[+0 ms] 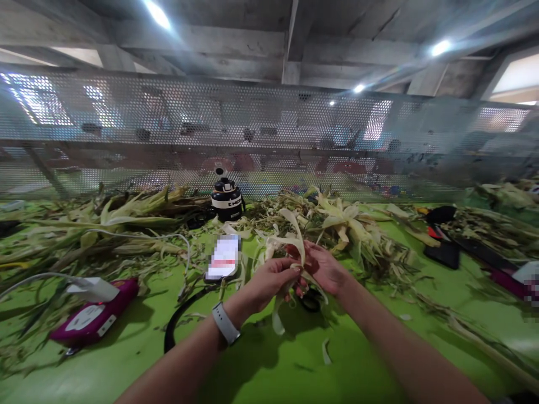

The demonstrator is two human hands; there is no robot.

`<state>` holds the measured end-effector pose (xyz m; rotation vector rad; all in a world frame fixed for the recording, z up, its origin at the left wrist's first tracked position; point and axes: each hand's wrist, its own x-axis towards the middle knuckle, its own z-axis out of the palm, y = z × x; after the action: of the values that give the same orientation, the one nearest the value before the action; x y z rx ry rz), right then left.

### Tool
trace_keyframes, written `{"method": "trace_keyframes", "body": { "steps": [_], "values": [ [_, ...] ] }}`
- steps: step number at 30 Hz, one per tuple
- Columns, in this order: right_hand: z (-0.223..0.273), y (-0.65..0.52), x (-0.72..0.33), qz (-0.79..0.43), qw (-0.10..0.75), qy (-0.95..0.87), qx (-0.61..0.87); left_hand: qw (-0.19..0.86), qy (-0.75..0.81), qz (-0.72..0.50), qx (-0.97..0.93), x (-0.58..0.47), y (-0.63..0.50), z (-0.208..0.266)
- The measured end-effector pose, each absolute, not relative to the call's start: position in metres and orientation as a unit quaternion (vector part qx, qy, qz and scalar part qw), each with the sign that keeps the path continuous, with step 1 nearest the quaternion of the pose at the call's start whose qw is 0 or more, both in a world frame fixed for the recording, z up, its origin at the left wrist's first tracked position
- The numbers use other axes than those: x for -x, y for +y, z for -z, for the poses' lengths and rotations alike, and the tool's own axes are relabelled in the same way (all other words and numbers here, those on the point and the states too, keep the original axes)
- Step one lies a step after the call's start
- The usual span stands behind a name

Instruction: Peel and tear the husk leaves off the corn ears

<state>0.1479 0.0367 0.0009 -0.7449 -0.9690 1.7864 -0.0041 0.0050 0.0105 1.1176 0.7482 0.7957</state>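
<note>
My left hand (272, 283), with a pale band on its wrist, pinches pale strips of corn husk (298, 227) between thumb and fingers. My right hand (324, 268) closes on the same strips from the other side, the two hands almost touching. One strip curves up above the fingers and others hang below. Some of the right fingers are hidden behind the husk. Just under the hands lies a black looped handle (311, 301), possibly of scissors, partly covered. A small husk scrap (326, 352) rests on the green tabletop (261, 370) nearer to me.
A lit phone (224, 258) lies left of my hands, with a black-and-white bottle (227, 201) behind it. Heaps of husk (138, 210) spread along the back. At left sits a magenta power strip (95, 314) with a white plug and cable. A perforated metal screen (269, 129) stands behind.
</note>
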Motion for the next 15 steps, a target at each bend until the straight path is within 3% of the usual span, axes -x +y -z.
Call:
{"method": "trace_keyframes", "body": {
  "steps": [6,12,15],
  "values": [
    [-0.0049,0.0363,-0.1467,-0.713,0.469,-0.426,0.301,0.66,0.374,-0.362,-0.541,0.0025,0.0072,-0.0058],
    [-0.0032,0.0367,-0.1434,-0.529,0.552,-0.528,0.368,0.631,0.445,-0.381,-0.508,-0.0002,0.009,-0.0017],
    [-0.002,0.0395,-0.1442,-0.502,0.561,-0.496,0.434,0.658,0.425,-0.39,-0.485,0.0004,0.009,-0.0043]
  ]
}}
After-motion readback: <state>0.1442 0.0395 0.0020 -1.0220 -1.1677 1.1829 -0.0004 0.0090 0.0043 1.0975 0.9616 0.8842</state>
